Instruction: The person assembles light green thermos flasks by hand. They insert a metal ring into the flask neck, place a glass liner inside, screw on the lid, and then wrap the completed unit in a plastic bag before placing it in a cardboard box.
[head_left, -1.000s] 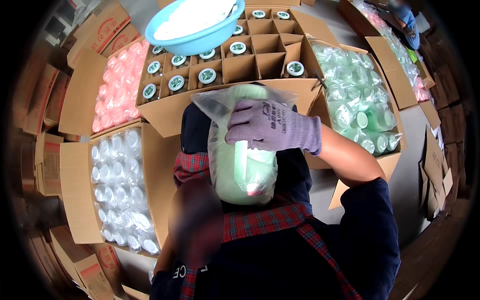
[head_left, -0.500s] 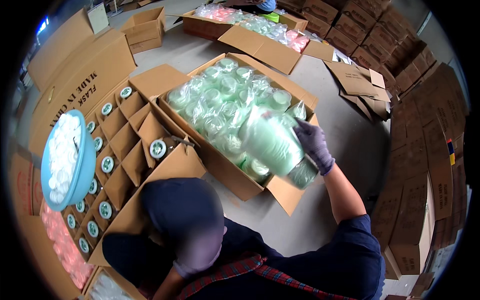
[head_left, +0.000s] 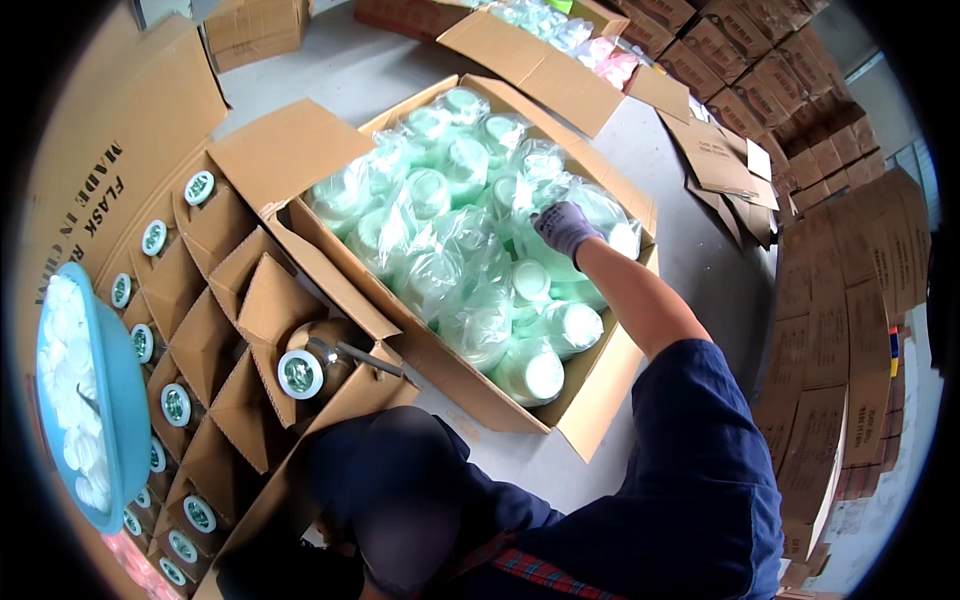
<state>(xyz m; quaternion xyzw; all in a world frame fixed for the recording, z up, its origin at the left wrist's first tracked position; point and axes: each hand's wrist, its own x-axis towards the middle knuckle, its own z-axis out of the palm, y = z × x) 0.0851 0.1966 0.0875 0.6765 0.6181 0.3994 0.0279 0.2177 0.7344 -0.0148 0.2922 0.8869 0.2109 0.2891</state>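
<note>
Bag [head_left: 597,205] beneath gloved right hand [head_left: 566,226]

The purple-gloved right grip [head_left: 566,228] has moved from the right edge of the open brown cardboard box [head_left: 614,374] inward, among clear-bagged, pale-green plastic containers [head_left: 604,208].

Gloved right hand [head_left: 568,228] touches bagged green cups [head_left: 430,190] in box [head_left: 608,385]; at left: divided carton [head_left: 205,330], jars [head_left: 301,374], blue basin [head_left: 122,400]; far right: stacked boxes [head_left: 780,85].

Blk lettering on L carton flap [head_left: 120,130]; dk print, R cartons [head_left: 820,400].
</note>
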